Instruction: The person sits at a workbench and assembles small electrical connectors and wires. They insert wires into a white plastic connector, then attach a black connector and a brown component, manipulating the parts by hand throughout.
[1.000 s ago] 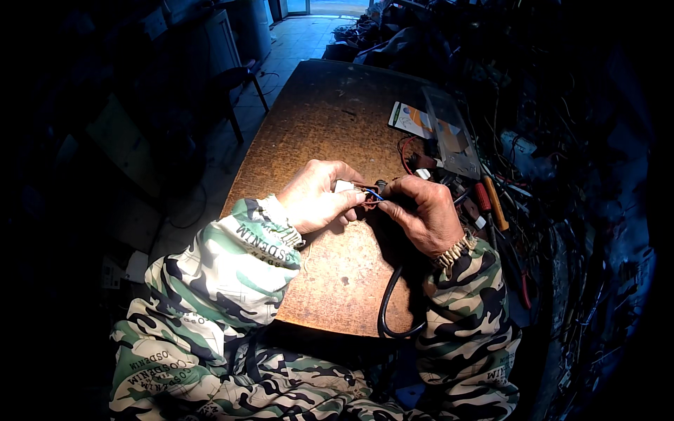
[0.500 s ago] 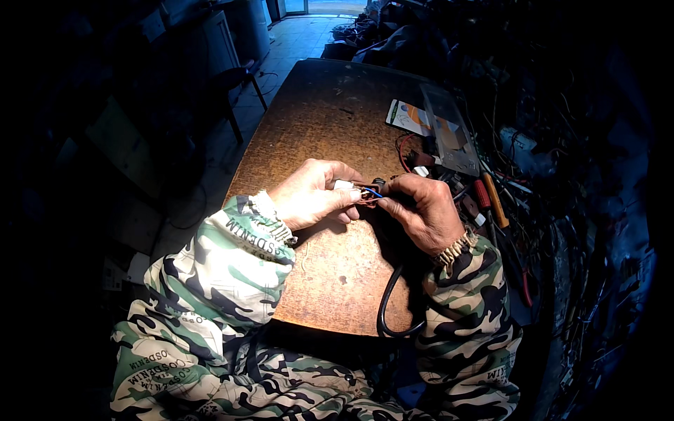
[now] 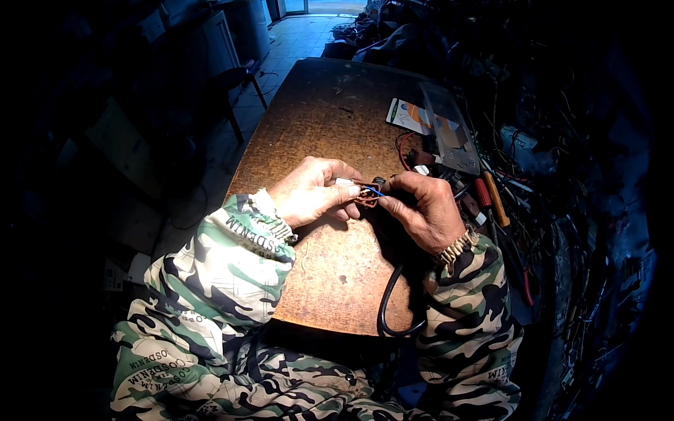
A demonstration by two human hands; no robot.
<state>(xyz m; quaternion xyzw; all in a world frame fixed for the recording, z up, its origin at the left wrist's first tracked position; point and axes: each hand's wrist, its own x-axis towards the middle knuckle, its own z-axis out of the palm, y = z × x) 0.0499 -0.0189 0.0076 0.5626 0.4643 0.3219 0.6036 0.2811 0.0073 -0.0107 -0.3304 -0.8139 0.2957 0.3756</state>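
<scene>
- Brown, small, open-topped housing (image 3: 368, 203) held over the desk (image 3: 295, 140), directly in front of the body, between left grip (image 3: 312, 193) and right grip (image 3: 430, 214).
- Left grip clamped on housing, thumb laid across the near side, fingers curled around behind and below.
- White piece (image 3: 343, 183) showing between left thumb and forefinger, just beside housing.
- Blue wire (image 3: 375, 191) running out of housing toward right thumb and forefinger.
- Right grip at the end of blue wire, thumb and forefinger brought near each other; cannot tell whether pinched tight on it.
- Black cable (image 3: 384, 305) looping down near the right forearm, curving at the near edge of desk; upper end lost in shadow under right grip.
- Camouflage sleeves (image 3: 235, 242) with gathered cuffs on both forearms.
- White booklet (image 3: 407, 116) with orange print lying at the far right of desk, partly beneath a clear panel (image 3: 449, 133).
- Red wire (image 3: 402, 149) and white connector (image 3: 421, 170) just short of clear panel.
- Red handle (image 3: 482, 194) and orange handle (image 3: 496, 200) side by side at the right, amid dim clutter.
- Dark stool (image 3: 232, 81) on pale tiled floor (image 3: 295, 42), beyond the left edge of desk.
</scene>
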